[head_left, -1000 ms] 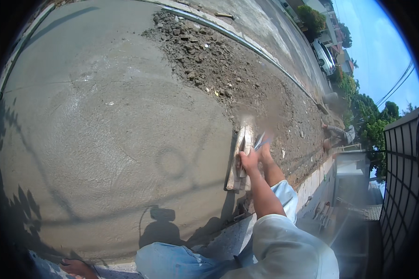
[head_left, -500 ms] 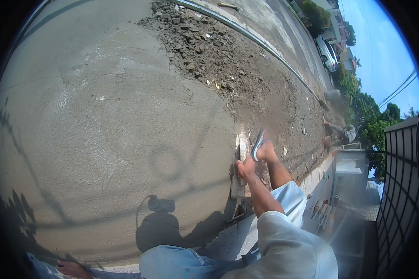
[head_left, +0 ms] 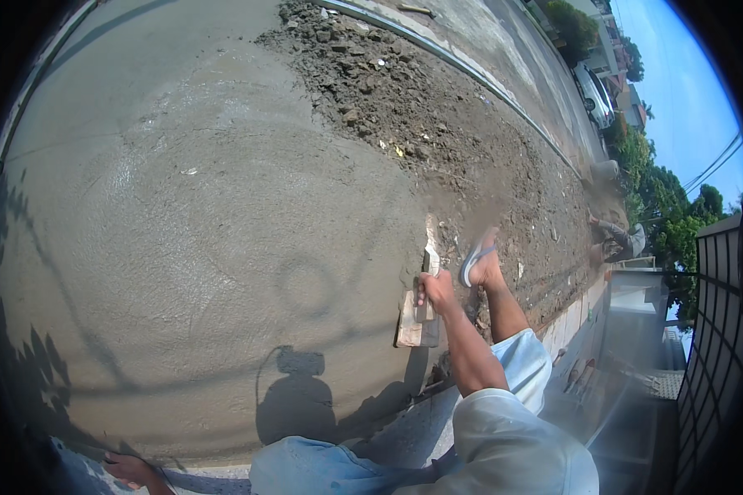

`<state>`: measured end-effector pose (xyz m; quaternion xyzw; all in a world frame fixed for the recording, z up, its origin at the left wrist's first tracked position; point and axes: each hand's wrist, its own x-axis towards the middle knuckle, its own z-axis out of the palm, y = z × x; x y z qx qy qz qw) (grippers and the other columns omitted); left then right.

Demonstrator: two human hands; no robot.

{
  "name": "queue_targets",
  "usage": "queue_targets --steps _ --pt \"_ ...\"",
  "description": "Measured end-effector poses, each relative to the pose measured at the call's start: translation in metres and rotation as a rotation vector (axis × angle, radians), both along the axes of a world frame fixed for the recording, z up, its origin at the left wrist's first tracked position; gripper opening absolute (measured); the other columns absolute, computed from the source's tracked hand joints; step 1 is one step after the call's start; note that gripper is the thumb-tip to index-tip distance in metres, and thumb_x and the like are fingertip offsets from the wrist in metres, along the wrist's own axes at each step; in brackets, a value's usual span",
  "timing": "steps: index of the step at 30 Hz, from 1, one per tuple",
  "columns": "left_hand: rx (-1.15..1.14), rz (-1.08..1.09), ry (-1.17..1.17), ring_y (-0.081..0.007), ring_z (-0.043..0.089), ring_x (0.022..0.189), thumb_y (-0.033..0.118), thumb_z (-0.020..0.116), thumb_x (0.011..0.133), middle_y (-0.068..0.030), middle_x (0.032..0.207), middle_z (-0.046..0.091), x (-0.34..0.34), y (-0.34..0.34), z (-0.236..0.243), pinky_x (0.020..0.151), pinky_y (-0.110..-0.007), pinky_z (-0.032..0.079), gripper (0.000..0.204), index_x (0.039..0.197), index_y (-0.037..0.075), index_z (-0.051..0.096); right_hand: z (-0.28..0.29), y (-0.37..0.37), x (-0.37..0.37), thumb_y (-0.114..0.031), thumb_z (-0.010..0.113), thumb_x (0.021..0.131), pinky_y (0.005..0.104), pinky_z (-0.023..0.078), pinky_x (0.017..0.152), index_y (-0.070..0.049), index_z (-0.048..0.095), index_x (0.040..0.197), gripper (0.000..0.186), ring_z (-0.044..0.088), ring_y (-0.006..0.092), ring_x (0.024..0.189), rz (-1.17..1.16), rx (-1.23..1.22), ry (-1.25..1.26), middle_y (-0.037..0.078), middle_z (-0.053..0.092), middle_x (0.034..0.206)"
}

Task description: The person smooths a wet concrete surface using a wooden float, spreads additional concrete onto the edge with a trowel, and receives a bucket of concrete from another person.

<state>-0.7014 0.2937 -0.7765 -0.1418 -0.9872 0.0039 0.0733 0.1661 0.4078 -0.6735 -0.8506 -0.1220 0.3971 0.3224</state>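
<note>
My right hand (head_left: 437,291) is closed around the handle of a wooden float (head_left: 418,332), a flat, cement-smeared board. The float lies at the right edge of the wet concrete (head_left: 198,247), where the grey surface meets rough soil; its near end looks slightly raised. At the lower left, my left hand (head_left: 130,470) holds nothing, its fingers apart, beside the near edge of the concrete. My foot in a flip-flop (head_left: 475,262) rests on the soil just right of the float.
Broken soil and stones (head_left: 470,157) stretch along the concrete's right side, bounded by a long straight rail (head_left: 470,73). Farther off, another person (head_left: 627,241) bends low near a bucket (head_left: 604,171). A parked car (head_left: 593,95) and a dark metal fence (head_left: 722,280) stand at the right.
The float's near end has shifted slightly left over the concrete and tipped, showing more of its board. My left hand shows more, with fingers spread. The whole view has shifted a little.
</note>
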Motion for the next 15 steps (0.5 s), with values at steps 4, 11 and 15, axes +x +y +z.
queue_targets --steps 4,11,15 --pt "0.068 -0.041 0.011 -0.0390 0.053 0.127 0.059 0.034 0.100 -0.0116 0.137 0.058 0.007 0.004 0.005 0.104 -0.056 0.035 0.062 0.141 0.016 0.051 0.015 0.002 -0.001 0.000 0.053 0.083 0.0360 0.044 0.040 0.001 0.052 0.079 0.004 0.048 0.0178 0.045 -0.058 0.030 0.155 0.009 0.051 0.064" --pt "0.041 -0.048 0.018 -0.0301 0.052 0.128 0.056 0.033 0.102 -0.0065 0.141 0.054 0.032 0.015 0.028 0.102 -0.052 0.038 0.058 0.144 0.018 0.046 0.080 0.054 -0.060 -0.011 0.056 0.085 0.0364 0.041 0.046 -0.006 0.051 0.084 0.007 0.044 0.0164 0.048 0.017 0.159 0.627 0.006 0.049 0.065" --pt "0.030 -0.006 -0.002 -0.0285 0.053 0.127 0.055 0.032 0.102 -0.0046 0.142 0.054 0.034 0.019 0.035 0.102 -0.052 0.038 0.058 0.145 0.019 0.045 0.143 0.119 -0.093 -0.018 0.058 0.086 0.0351 0.045 0.049 -0.006 0.052 0.097 0.018 0.048 0.0157 0.051 0.100 0.399 0.820 0.006 0.052 0.072"
